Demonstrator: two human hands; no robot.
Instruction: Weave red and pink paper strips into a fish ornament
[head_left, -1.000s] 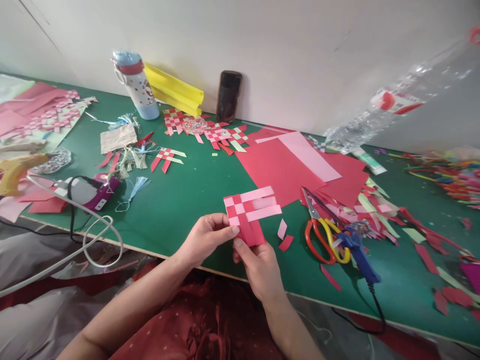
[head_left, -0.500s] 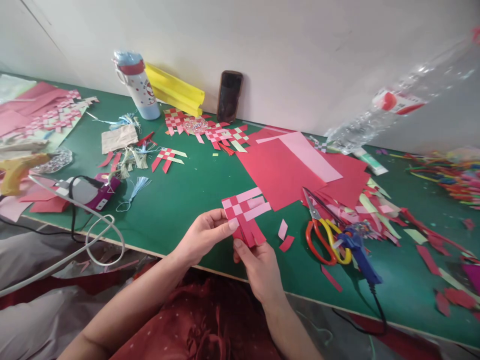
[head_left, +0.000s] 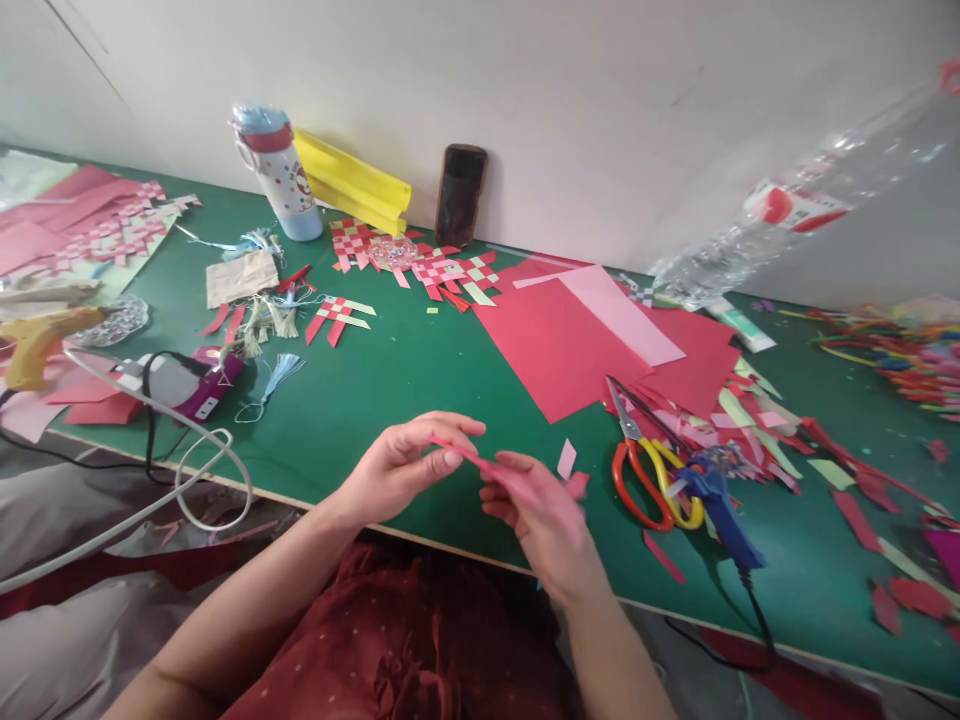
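Observation:
A woven paper piece (head_left: 516, 482) in red and pink is seen nearly edge-on between my hands, its right end smeared by motion. My left hand (head_left: 409, 460) pinches its left end between thumb and fingers. The strips run across my right hand (head_left: 551, 530), whose curled fingers press against the piece; the thumb is partly hidden. Both hands are held above the front edge of the green table (head_left: 397, 375). Just right of them lie a pink paper scrap (head_left: 567, 459) and a red one (head_left: 577, 485).
Scissors (head_left: 645, 480) and a blue glue gun (head_left: 720, 505) lie to the right, beside paper scraps. Red sheets (head_left: 555, 345) lie behind. A bottle (head_left: 277, 180), a phone (head_left: 460, 195) and woven pieces (head_left: 360, 245) are at the back. A white cable (head_left: 244, 480) hangs at left.
The woven piece has turned from showing its checkered face to nearly edge-on, its strips swinging right over my right hand. My right hand has shifted slightly right and its fingers have turned upward.

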